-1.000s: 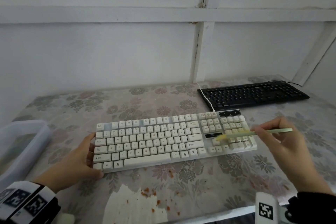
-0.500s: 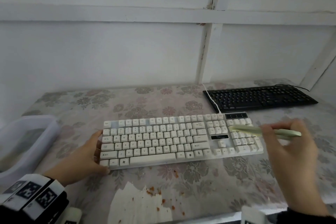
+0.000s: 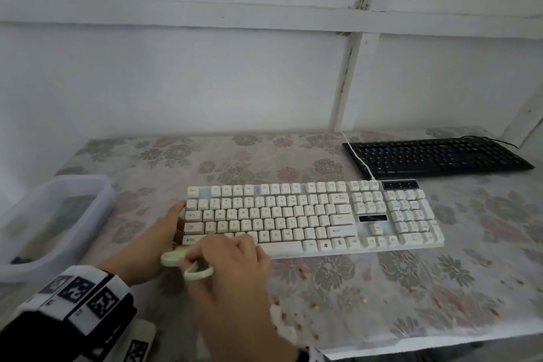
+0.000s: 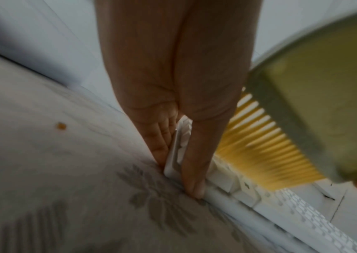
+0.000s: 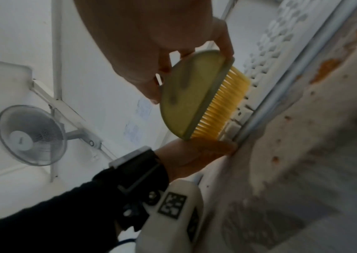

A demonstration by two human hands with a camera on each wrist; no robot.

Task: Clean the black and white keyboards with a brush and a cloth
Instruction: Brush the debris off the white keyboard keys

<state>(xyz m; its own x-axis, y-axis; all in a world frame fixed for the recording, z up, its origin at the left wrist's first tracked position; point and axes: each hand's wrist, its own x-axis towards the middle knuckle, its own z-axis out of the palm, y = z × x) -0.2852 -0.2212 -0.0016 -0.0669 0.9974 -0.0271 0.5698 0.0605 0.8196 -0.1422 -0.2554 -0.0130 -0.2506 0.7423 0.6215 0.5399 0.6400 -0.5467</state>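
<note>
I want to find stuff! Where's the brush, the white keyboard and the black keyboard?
brush (image 5: 186, 95): right wrist view, on its green back.
white keyboard (image 3: 293, 214): head view, on the middle keys.
black keyboard (image 3: 435, 156): head view, on the middle keys.

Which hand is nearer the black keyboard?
Right, though neither is close. The right hand works at the white keyboard's near-left corner; the left hand sits farther left. The black keyboard lies far right.

You're in a plain home room — floral plastic tablecloth (image 3: 293, 156) with food stains, bare white wall (image 3: 205, 82) with painted battens, small fan (image 5: 30, 135) mounted up high — nothing office-like.
</note>
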